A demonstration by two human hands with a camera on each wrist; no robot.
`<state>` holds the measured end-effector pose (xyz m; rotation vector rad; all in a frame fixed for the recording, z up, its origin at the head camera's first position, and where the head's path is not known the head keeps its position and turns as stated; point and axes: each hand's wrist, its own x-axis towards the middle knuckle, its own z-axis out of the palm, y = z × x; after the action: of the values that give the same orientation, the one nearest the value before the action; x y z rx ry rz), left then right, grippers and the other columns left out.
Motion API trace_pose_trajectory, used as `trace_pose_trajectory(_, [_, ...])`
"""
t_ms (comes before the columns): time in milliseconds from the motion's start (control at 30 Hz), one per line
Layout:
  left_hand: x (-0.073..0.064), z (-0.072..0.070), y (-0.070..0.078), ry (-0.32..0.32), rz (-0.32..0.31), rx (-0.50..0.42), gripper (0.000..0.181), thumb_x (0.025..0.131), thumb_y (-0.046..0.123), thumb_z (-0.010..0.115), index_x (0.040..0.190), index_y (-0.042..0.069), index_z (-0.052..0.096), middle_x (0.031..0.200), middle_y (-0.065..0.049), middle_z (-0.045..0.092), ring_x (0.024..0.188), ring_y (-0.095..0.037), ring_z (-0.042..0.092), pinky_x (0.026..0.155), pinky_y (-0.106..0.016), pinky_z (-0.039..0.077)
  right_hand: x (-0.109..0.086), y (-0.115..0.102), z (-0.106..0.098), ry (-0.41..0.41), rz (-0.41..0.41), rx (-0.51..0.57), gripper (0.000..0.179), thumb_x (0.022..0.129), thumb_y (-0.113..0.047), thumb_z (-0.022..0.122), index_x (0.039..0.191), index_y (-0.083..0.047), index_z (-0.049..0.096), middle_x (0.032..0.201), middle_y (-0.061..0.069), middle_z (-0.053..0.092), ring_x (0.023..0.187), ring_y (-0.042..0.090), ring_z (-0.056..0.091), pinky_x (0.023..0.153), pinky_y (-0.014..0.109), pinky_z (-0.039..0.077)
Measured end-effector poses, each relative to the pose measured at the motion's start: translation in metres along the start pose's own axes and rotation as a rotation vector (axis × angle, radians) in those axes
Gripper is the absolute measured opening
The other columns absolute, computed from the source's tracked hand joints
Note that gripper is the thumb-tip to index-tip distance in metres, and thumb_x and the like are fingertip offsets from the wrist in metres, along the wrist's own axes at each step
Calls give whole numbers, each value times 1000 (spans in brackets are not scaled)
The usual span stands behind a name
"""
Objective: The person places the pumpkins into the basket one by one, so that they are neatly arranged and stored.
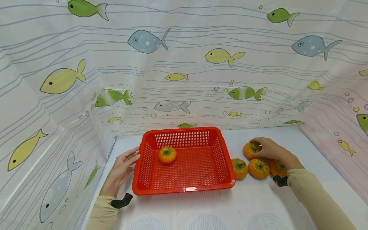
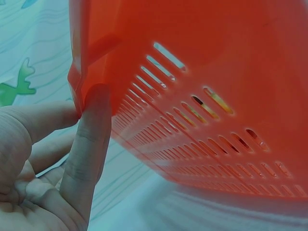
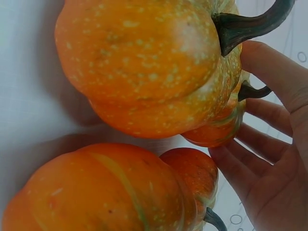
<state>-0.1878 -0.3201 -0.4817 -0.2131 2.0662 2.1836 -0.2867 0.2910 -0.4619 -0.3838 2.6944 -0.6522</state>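
A red plastic basket (image 1: 184, 188) with slotted walls stands in the middle of the table. One small orange pumpkin (image 1: 167, 155) sits inside it, toward the back left. At the basket's left rim my left hand (image 1: 122, 167) pinches the lip, and the left wrist view shows a digit tucked under it. My right hand (image 1: 268, 149) is over the rearmost pumpkin (image 1: 249, 150) to the right of the basket, thumb and fingers around its sides. Three more pumpkins, a left one (image 1: 239, 168), a middle one (image 1: 258, 168) and a right one (image 1: 277, 168), lie just in front of it.
The white table (image 1: 184, 214) is backed and flanked by a fish-print sheet (image 1: 195, 95). The left pumpkin sits close against the basket's right side. Black wrist straps (image 1: 122, 202) show at both cuffs.
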Motion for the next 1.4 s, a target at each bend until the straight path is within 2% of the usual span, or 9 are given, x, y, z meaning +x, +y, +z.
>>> trace_pose_trajectory(433, [1, 0, 0, 1, -1, 3, 65, 102, 21, 66, 158, 3, 38, 113, 15, 72, 97, -6, 72, 74, -24, 63, 0, -1, -1, 6, 8, 9, 81, 84, -45, 84, 145, -1, 54, 144, 27, 56, 132, 45, 51, 112, 68, 41])
trace_pose_trajectory(767, [0, 0, 2, 7, -5, 10, 65, 102, 22, 66, 158, 3, 38, 112, 16, 72, 97, -6, 72, 74, -25, 63, -1, -6, -5, 23, 22, 34, 85, 83, -53, 83, 146, -5, 53, 144, 24, 56, 129, 42, 52, 109, 68, 44])
trace_pose_trajectory(1033, [2, 0, 1, 12, -19, 25, 66, 102, 24, 66, 158, 5, 38, 112, 16, 72, 98, -5, 72, 75, -24, 62, 0, -7, -12, 81, -37, 31, 86, 82, -52, 84, 146, -4, 53, 141, 23, 59, 129, 42, 53, 108, 66, 46])
trace_pose_trajectory(1400, [2, 0, 1, 8, -16, 9, 65, 102, 22, 66, 158, 3, 38, 110, 15, 72, 96, -5, 72, 75, -25, 63, -1, -26, -30, 139, -116, 23, 81, 82, -50, 85, 143, -5, 57, 138, 19, 63, 126, 38, 57, 106, 61, 51])
